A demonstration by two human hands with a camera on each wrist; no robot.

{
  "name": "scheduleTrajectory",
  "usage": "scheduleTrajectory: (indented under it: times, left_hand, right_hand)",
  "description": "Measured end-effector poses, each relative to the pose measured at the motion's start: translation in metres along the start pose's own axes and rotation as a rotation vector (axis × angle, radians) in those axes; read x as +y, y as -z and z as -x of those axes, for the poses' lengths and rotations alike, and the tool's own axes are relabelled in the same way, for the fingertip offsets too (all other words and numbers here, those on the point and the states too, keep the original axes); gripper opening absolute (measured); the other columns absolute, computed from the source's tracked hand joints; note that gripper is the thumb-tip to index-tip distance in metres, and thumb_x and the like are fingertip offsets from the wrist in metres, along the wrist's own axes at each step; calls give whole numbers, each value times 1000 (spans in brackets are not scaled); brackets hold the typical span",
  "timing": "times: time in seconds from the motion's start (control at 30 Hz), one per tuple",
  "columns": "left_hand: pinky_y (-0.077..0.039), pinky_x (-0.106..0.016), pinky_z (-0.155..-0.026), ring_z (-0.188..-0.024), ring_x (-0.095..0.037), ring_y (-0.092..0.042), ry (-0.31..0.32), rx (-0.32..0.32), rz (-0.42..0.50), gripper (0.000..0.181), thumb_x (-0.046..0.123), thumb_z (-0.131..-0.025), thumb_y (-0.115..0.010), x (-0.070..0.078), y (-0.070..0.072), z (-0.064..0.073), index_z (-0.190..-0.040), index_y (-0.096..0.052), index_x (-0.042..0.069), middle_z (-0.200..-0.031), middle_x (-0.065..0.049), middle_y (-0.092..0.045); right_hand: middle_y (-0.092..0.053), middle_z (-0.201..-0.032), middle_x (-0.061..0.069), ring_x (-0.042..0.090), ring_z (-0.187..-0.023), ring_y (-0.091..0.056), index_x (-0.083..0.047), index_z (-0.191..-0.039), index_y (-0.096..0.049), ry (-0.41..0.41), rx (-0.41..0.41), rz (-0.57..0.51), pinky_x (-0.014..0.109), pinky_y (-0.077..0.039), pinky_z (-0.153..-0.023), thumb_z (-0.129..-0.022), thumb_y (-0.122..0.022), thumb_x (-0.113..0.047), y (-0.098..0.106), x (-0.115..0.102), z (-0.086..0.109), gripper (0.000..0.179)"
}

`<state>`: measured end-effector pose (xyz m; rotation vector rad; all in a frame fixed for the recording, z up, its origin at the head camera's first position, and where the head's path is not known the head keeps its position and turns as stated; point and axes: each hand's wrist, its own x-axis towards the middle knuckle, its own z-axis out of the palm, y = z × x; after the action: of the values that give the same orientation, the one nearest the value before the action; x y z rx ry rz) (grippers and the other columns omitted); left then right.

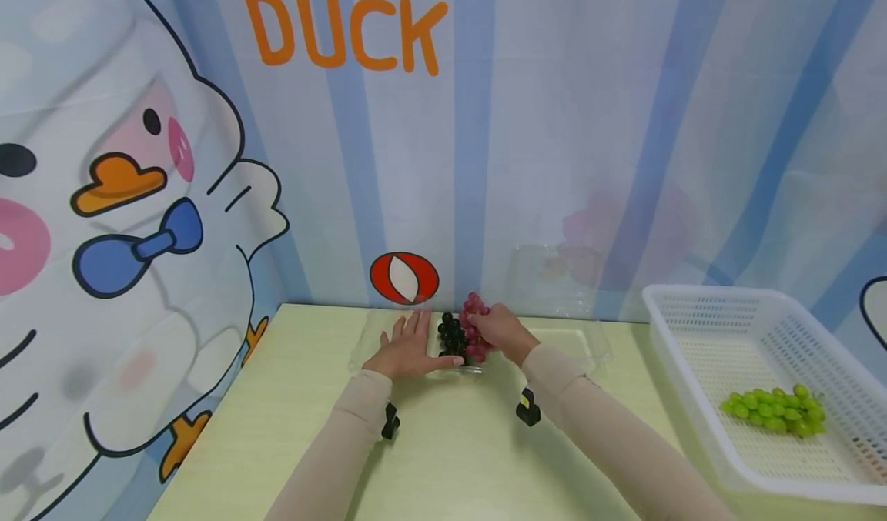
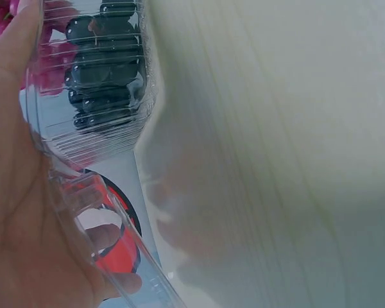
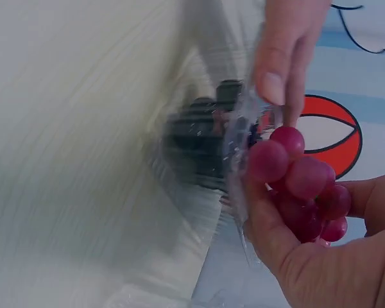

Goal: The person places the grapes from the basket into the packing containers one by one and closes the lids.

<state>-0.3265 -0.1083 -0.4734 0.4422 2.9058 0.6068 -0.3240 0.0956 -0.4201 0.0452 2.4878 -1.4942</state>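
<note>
A bunch of black grapes [image 1: 452, 336] lies in a clear plastic clamshell container [image 2: 99, 144] near the back of the table. My right hand [image 1: 504, 332] grips a bunch of red grapes [image 1: 476, 348] at the container's right side, right beside the black ones. In the right wrist view, thumb and fingers curl round the red grapes [image 3: 306, 176] at the container's rim. My left hand [image 1: 409, 353] rests on the container's left part with its fingers spread and straight, the thumb along the front edge. Some of its fingers show through the clear lid [image 2: 144, 269] in the left wrist view.
A white perforated basket [image 1: 693, 398] stands on the right, with a bunch of green grapes [image 1: 776, 411] in it. Another clear open container [image 1: 571, 344] lies to the right of my right hand. A printed curtain [image 1: 554, 121] hangs behind the pale yellow table [image 1: 457, 459].
</note>
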Motion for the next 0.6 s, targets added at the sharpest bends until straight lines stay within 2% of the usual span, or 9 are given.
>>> scheduleTrajectory:
  times: [0.17, 0.23, 0.37, 0.47, 0.6]
  left_hand:
    - [-12, -77, -114, -154, -46, -10, -5, -2, 9, 124, 84, -79, -58, -1, -1, 0, -165, -6, 11, -170, -16, -10]
    - [-12, -76, -114, -154, -45, -10, -3, -7, 7, 125, 85, -79, -57, -2, -2, -1, -165, -5, 11, -171, -15, -9]
    - [-12, -76, -115, -155, -45, -10, 3, -4, -3, 125, 86, -78, -56, -2, -3, -2, -165, -5, 12, -171, -14, -9]
    - [-12, -75, -115, -155, -45, -9, 4, -2, -3, 124, 85, -79, -56, -1, -2, -1, -165, -5, 12, -171, -15, -9]
    - [-11, -75, -115, -155, -45, -9, 1, -2, 1, 123, 84, -80, -57, -2, 0, -1, -165, -5, 12, -170, -15, -9]
  right_hand:
    - [-64, -71, 5, 17, -67, -57, -6, -76, -68, 78, 150, 287, 28, -44, -60, -97, -61, -28, -9, -2, -3, 32]
    - [-64, -69, 6, 20, -65, -56, -7, -71, -65, 98, 182, 369, 30, -41, -56, -96, -62, -27, -12, -4, -3, 33]
    - [-60, -76, 11, 25, -69, -56, -9, -64, -60, 121, 249, 539, 35, -45, -56, -95, -65, -31, -15, -5, -5, 39]
    - [-59, -80, 11, 27, -76, -59, -9, -64, -60, 125, 293, 639, 41, -51, -62, -95, -68, -36, -16, -4, -8, 41]
    - [-63, -78, 12, 31, -78, -66, -2, -80, -63, 154, 314, 629, 46, -57, -69, -94, -74, -34, -16, -3, -9, 36]
